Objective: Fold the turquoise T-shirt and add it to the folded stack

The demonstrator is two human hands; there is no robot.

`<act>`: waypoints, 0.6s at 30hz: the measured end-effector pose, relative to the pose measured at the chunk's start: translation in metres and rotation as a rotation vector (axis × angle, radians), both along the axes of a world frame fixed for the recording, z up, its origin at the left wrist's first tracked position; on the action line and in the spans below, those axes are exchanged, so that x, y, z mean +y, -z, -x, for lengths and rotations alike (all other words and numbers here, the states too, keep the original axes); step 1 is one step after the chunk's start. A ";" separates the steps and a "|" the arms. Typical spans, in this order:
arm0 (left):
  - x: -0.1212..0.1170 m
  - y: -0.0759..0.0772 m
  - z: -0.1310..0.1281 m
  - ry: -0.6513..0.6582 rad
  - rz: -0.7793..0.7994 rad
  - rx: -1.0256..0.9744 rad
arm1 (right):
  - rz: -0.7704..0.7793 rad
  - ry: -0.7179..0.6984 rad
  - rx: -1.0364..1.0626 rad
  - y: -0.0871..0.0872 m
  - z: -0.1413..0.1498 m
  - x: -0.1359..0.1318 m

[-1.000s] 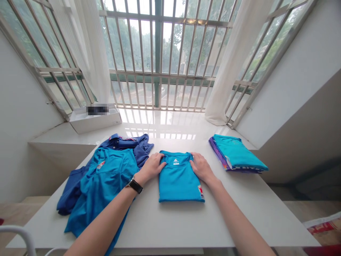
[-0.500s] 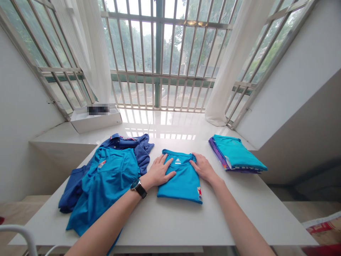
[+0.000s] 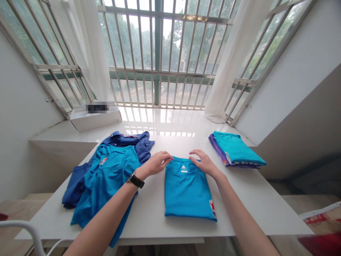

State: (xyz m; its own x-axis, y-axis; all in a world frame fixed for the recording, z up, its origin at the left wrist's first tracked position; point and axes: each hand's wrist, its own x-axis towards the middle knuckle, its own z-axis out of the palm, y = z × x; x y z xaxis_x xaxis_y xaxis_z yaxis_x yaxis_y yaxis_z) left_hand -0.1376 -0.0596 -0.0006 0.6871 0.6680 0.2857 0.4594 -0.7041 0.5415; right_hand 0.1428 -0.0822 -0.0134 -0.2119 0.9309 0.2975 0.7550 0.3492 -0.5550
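Observation:
A folded bright blue shirt [image 3: 188, 193] with a small white logo at the collar lies on the white table [image 3: 247, 202] in front of me. My left hand [image 3: 156, 164], with a black watch on the wrist, has bent fingers gripping the shirt's far left corner. My right hand [image 3: 204, 164] arches over the far right corner, its fingertips closed on the collar edge. Both forearms reach in from the near edge.
A loose heap of blue and dark blue shirts [image 3: 106, 174] covers the table's left side. A stack of folded teal and purple shirts [image 3: 236, 152] sits at the far right. A white box [image 3: 96, 117] rests on the window sill. A white chair back [image 3: 23, 231] shows at lower left.
The folded shirt has slid toward me and slightly right. Both hands went from lying flat on its top to holding its far corners.

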 end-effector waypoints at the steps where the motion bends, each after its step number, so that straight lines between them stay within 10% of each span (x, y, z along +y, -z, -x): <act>1: 0.005 0.004 0.003 -0.029 -0.015 -0.052 | -0.016 0.013 0.034 -0.006 0.008 -0.001; 6: 0.020 0.025 0.010 -0.065 -0.112 -0.016 | 0.101 -0.212 0.018 -0.021 0.054 0.000; 18: 0.023 0.029 0.013 -0.085 -0.107 0.024 | 0.013 -0.171 -0.132 0.021 0.071 0.006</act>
State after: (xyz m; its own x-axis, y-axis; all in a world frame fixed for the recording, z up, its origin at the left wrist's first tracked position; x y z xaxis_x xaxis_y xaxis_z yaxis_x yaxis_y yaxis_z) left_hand -0.1510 -0.0366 -0.0300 0.6371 0.6906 0.3423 0.5316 -0.7153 0.4537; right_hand 0.0719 -0.0765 -0.0344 -0.4032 0.8818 0.2448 0.7519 0.4717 -0.4606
